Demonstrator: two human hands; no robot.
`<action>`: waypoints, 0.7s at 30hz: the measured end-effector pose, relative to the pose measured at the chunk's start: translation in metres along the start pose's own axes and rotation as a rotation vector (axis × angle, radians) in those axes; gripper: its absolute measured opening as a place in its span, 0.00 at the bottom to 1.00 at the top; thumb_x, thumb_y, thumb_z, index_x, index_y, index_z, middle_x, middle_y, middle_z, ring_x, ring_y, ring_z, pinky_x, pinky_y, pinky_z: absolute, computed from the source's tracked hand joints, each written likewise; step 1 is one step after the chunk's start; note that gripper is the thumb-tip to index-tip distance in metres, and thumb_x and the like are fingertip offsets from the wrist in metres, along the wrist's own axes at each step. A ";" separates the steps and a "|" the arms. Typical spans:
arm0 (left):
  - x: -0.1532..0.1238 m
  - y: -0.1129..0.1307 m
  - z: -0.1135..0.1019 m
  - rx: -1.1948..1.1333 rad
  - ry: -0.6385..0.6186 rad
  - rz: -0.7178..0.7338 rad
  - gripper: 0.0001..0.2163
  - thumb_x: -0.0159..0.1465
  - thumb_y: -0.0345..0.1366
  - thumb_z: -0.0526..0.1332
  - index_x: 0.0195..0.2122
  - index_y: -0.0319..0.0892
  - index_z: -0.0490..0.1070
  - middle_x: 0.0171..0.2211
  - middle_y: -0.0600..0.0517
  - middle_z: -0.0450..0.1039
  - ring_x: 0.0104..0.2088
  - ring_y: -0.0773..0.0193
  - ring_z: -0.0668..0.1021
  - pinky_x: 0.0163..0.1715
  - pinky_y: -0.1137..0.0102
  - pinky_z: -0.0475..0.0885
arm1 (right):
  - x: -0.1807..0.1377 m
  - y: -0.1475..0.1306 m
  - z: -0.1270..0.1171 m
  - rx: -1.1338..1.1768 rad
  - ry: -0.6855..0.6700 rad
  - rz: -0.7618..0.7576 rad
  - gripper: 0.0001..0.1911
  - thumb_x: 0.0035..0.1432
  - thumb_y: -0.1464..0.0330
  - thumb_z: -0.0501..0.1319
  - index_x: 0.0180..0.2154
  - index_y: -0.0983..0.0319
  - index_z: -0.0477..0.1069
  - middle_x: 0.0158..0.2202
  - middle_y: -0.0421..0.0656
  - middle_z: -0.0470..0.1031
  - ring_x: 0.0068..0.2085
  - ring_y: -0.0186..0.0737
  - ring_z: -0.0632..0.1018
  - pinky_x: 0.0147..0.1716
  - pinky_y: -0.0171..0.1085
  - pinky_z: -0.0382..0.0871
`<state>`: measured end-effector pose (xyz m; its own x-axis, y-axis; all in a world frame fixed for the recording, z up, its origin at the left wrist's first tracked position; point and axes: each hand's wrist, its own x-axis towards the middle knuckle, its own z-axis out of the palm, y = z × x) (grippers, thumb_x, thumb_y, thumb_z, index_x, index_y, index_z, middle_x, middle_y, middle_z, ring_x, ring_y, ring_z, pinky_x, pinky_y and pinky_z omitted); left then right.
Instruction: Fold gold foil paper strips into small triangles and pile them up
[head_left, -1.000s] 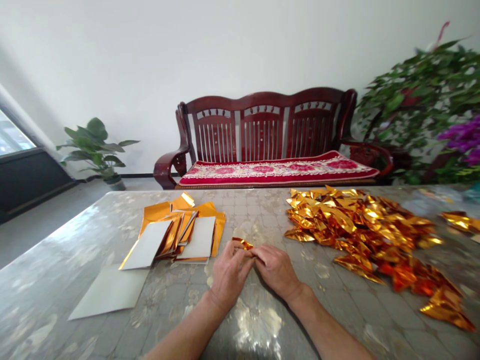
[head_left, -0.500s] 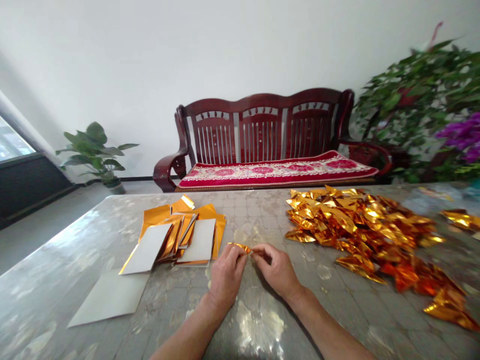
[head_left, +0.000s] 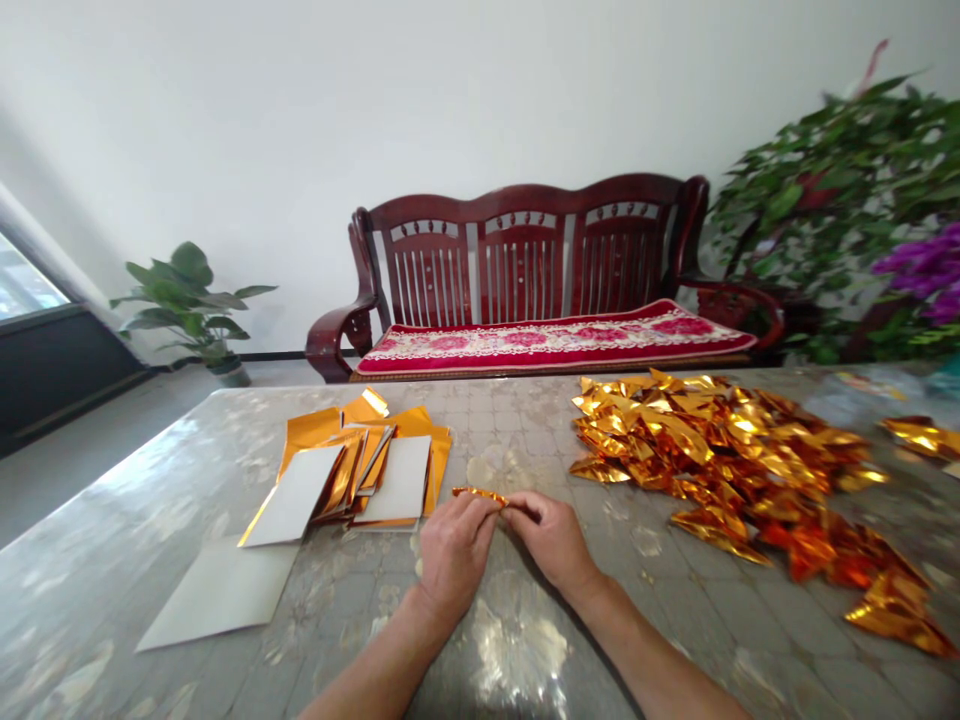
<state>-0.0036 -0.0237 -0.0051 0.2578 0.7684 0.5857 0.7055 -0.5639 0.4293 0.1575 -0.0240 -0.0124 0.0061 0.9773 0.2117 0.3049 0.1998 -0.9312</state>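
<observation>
Near the middle of the table, a narrow piece of folded gold foil paper (head_left: pixel 480 494) shows above my fingers. My left hand (head_left: pixel 456 545) is closed around it, with the lower part hidden behind the fingers. At its right end, my right hand (head_left: pixel 551 540) pinches the foil between thumb and fingertips. To the left lies a loose pile of gold-and-white foil paper sheets (head_left: pixel 394 480), some with their pale backs up. A large heap of folded gold foil pieces (head_left: pixel 697 440) spreads over the right side.
The patterned grey table (head_left: pixel 360 640) carries a single pale sheet (head_left: pixel 225 595) at left. Clear plastic (head_left: pixel 862 395) lies at the far right. Behind stands a dark wooden bench (head_left: pixel 517 260) with a red floral cover, between potted plants (head_left: pixel 191 300).
The foil strip has tilted slightly and more of it shows above my left hand. My two hands have come a little closer together, fingertips meeting at the foil. The piles look unchanged.
</observation>
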 end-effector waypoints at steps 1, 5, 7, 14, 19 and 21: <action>0.000 0.000 0.000 -0.001 -0.005 0.002 0.06 0.68 0.33 0.58 0.39 0.47 0.75 0.35 0.53 0.77 0.37 0.64 0.78 0.39 0.71 0.68 | 0.000 0.000 0.000 -0.005 0.001 0.002 0.10 0.56 0.67 0.61 0.38 0.58 0.81 0.35 0.41 0.83 0.37 0.42 0.81 0.40 0.37 0.72; 0.000 0.002 -0.003 0.001 -0.031 0.011 0.06 0.68 0.32 0.57 0.39 0.47 0.74 0.35 0.53 0.77 0.38 0.63 0.77 0.39 0.70 0.66 | -0.002 -0.002 -0.002 -0.032 -0.008 -0.011 0.10 0.55 0.68 0.62 0.37 0.57 0.81 0.34 0.40 0.83 0.36 0.41 0.81 0.39 0.36 0.71; -0.001 0.003 -0.004 0.010 -0.045 0.012 0.06 0.68 0.32 0.57 0.38 0.46 0.74 0.35 0.53 0.76 0.38 0.63 0.76 0.38 0.69 0.66 | -0.002 -0.004 -0.003 -0.053 -0.025 -0.030 0.10 0.56 0.68 0.62 0.38 0.57 0.81 0.34 0.40 0.83 0.36 0.41 0.81 0.38 0.36 0.71; -0.001 0.003 -0.002 0.049 -0.058 0.010 0.06 0.68 0.31 0.57 0.35 0.45 0.72 0.33 0.53 0.75 0.36 0.62 0.75 0.37 0.69 0.65 | -0.002 -0.005 -0.004 -0.129 -0.034 -0.076 0.09 0.56 0.69 0.61 0.35 0.57 0.82 0.32 0.39 0.83 0.33 0.39 0.81 0.35 0.34 0.70; 0.000 0.000 0.003 0.070 -0.018 0.013 0.05 0.66 0.29 0.57 0.34 0.44 0.71 0.31 0.53 0.75 0.34 0.62 0.76 0.36 0.69 0.66 | -0.002 -0.007 -0.004 -0.237 -0.010 -0.105 0.09 0.57 0.69 0.61 0.32 0.57 0.80 0.30 0.39 0.82 0.31 0.37 0.80 0.32 0.33 0.67; 0.000 0.000 0.004 0.067 0.000 0.012 0.05 0.66 0.29 0.58 0.34 0.44 0.70 0.31 0.53 0.75 0.34 0.63 0.76 0.36 0.69 0.66 | -0.003 -0.008 -0.004 -0.285 0.016 -0.117 0.09 0.57 0.69 0.60 0.31 0.58 0.80 0.30 0.39 0.82 0.31 0.37 0.80 0.32 0.32 0.66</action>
<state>-0.0009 -0.0227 -0.0079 0.2666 0.7616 0.5906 0.7451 -0.5516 0.3749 0.1584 -0.0284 -0.0043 -0.0308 0.9470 0.3196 0.5595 0.2813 -0.7796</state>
